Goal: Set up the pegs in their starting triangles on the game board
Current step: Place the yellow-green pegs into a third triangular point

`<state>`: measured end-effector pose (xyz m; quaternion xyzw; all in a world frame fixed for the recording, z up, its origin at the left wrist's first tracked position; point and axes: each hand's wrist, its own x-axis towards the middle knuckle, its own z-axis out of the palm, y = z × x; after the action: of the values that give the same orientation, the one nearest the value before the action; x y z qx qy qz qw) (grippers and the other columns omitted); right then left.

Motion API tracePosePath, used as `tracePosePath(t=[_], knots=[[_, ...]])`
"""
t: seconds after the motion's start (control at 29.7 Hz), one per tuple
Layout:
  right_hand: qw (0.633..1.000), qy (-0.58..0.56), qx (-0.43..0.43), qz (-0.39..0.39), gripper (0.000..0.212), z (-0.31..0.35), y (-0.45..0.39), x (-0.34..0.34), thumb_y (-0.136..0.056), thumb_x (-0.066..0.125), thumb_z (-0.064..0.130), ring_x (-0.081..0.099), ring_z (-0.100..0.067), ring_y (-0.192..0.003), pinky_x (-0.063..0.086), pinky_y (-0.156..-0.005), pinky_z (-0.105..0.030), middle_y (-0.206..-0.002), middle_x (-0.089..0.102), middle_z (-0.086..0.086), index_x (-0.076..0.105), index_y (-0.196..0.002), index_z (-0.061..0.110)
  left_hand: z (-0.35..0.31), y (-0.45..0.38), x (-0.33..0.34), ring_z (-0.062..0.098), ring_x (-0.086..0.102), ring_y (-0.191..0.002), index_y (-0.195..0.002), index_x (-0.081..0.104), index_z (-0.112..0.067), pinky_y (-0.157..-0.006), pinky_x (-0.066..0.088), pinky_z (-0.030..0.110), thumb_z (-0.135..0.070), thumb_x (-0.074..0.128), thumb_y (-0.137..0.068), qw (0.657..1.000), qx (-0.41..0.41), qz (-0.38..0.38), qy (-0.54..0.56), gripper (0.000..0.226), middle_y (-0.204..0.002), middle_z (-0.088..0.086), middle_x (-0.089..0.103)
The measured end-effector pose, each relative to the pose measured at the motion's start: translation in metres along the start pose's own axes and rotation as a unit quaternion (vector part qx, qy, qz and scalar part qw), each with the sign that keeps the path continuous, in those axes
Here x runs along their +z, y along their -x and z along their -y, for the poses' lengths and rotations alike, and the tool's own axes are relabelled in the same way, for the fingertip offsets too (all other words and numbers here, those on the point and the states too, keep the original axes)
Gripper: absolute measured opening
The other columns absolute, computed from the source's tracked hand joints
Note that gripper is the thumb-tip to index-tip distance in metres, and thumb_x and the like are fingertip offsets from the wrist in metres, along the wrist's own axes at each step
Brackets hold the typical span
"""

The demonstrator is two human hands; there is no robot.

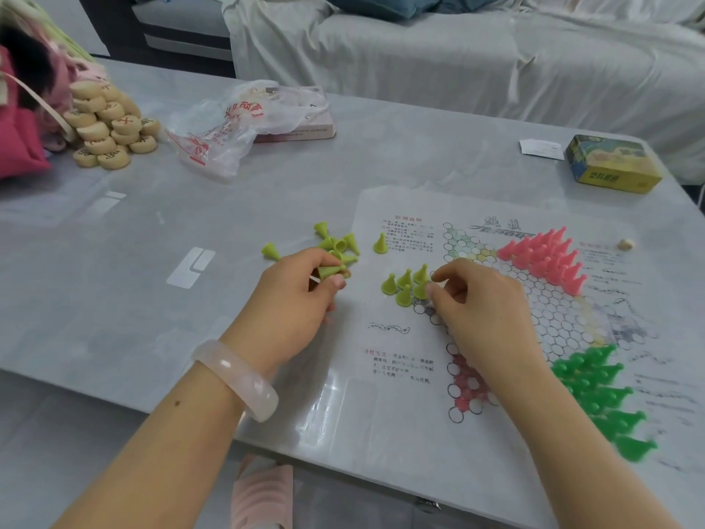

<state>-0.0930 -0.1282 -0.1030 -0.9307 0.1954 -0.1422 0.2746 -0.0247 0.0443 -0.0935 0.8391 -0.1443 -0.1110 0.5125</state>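
The left hand (295, 295), with a pale pink translucent bangle (240, 376) on its wrist, pinches one yellow-green cone-shaped plastic peg (329, 272) between thumb and curled fingers. Just beyond those fingertips lies a loose heap of yellow-green pegs (337, 246), tipped on their sides on the grey marble-look table (152, 238), with one stray peg (270, 250) to the left of the knuckles and one upright peg (380, 244) standing past the fingers to the right, at the edge of the white paper game board printed with hexagonal cells (541, 315).

The right hand (484, 311) rests on that board, fingers curled with thumb and forefinger drawn together; whether they nip a peg I cannot tell. Directly left of those fingertips stand a small cluster of upright yellow-green pegs (404, 286) in the board's left triangle. Beyond the right hand's knuckles, a filled triangle of pink pegs (545, 253) stands upright; to the right of its wrist, a triangle of bright green pegs (599, 391) does likewise.

Far beyond the left hand sit a pile of round wooden chess discs (108, 126), a crumpled clear plastic bag (229, 127) and, off to the right, a yellow and blue cardboard box (610, 164).
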Motion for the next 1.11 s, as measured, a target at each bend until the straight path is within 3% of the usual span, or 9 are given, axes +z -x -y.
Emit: tracePosePath(t=[0.1,0.2,0.34,0.47,0.67,0.91,1.01,1.11], knots=[[0.996,-0.088,-0.005,-0.031,0.006,0.004,0.003,-0.010,-0.084,0.060,0.023,0.059,-0.007,-0.073,0.044,-0.065,-0.016,-0.075,0.065,0.008,0.065,-0.083,0.021,-0.008,0.003,0.009,0.003,0.053,-0.050,-0.083,0.062,-0.014,-0.052,0.046,0.017,-0.004,0.050,-0.090,0.982,-0.039,0.046,0.180,0.017,-0.069,0.001,0.054],[0.973,-0.228,-0.008,0.025,0.008,0.013,0.008,-0.012,-0.084,0.061,0.022,0.059,-0.001,-0.071,0.046,-0.065,-0.009,-0.075,0.067,0.011,0.068,-0.084,0.025,-0.015,0.005,0.018,0.004,0.053,-0.050,-0.086,0.063,-0.007,-0.051,0.047,0.013,-0.001,0.049,-0.089,0.956,-0.059,0.074,0.278,0.016,-0.071,0.004,0.053],[0.940,-0.331,0.005,0.080,0.012,0.020,0.014,-0.005,-0.083,0.062,0.021,0.064,-0.003,-0.074,0.053,-0.067,-0.017,-0.079,0.071,0.006,0.070,-0.091,0.025,-0.022,0.007,0.028,0.005,0.060,-0.053,-0.091,0.063,-0.003,-0.056,0.052,0.015,0.000,0.051,-0.087,0.937,-0.071,0.077,0.334,0.013,-0.071,0.007,0.058],[0.913,-0.393,0.042,0.103,0.013,0.020,0.016,-0.001,-0.084,0.061,0.016,0.065,-0.005,-0.074,0.053,-0.064,-0.016,-0.081,0.072,0.002,0.071,-0.092,0.019,-0.026,0.008,0.034,0.008,0.067,-0.059,-0.092,0.065,-0.006,-0.061,0.054,0.016,0.002,0.054,-0.086,0.952,-0.037,0.043,0.302,0.015,-0.082,0.007,0.064],[0.932,-0.353,0.046,0.074,0.011,0.015,0.014,-0.001,-0.080,0.065,0.019,0.065,-0.011,-0.078,0.056,-0.075,-0.031,-0.081,0.071,0.001,0.070,-0.090,0.019,-0.027,0.011,0.034,0.010,0.070,-0.069,-0.095,0.067,-0.011,-0.066,0.054,0.014,0.002,0.055,-0.086,0.967,-0.013,0.050,0.248,0.020,-0.088,0.003,0.067],[0.945,-0.324,0.027,0.017,0.009,0.009,0.014,-0.015,-0.078,0.067,0.017,0.063,-0.005,-0.074,0.053,-0.077,-0.030,-0.077,0.070,0.006,0.069,-0.085,0.024,-0.029,0.010,0.024,0.015,0.069,-0.076,-0.095,0.062,-0.008,-0.069,0.057,0.021,-0.008,0.049,-0.091,0.954,-0.018,0.072,0.292,0.014,-0.090,0.006,0.069],[0.959,-0.280,0.049,-0.005,0.009,-0.003,0.008,-0.023,-0.080,0.066,0.017,0.063,-0.006,-0.076,0.051,-0.076,-0.023,-0.080,0.068,0.009,0.067,-0.085,0.025,-0.026,0.004,0.015,0.016,0.068,-0.072,-0.097,0.052,-0.007,-0.065,0.057,0.021,-0.014,0.046,-0.093,0.948,-0.039,0.020,0.316,0.010,-0.093,0.009,0.069],[0.981,-0.190,0.041,0.013,0.007,-0.008,0.009,-0.019,-0.081,0.064,0.017,0.060,0.002,-0.076,0.042,-0.067,-0.005,-0.080,0.065,0.015,0.066,-0.083,0.024,-0.023,0.002,0.009,0.015,0.068,-0.068,-0.095,0.048,-0.008,-0.060,0.055,0.020,-0.016,0.046,-0.093,0.945,-0.053,-0.007,0.322,0.009,-0.091,0.011,0.070]])
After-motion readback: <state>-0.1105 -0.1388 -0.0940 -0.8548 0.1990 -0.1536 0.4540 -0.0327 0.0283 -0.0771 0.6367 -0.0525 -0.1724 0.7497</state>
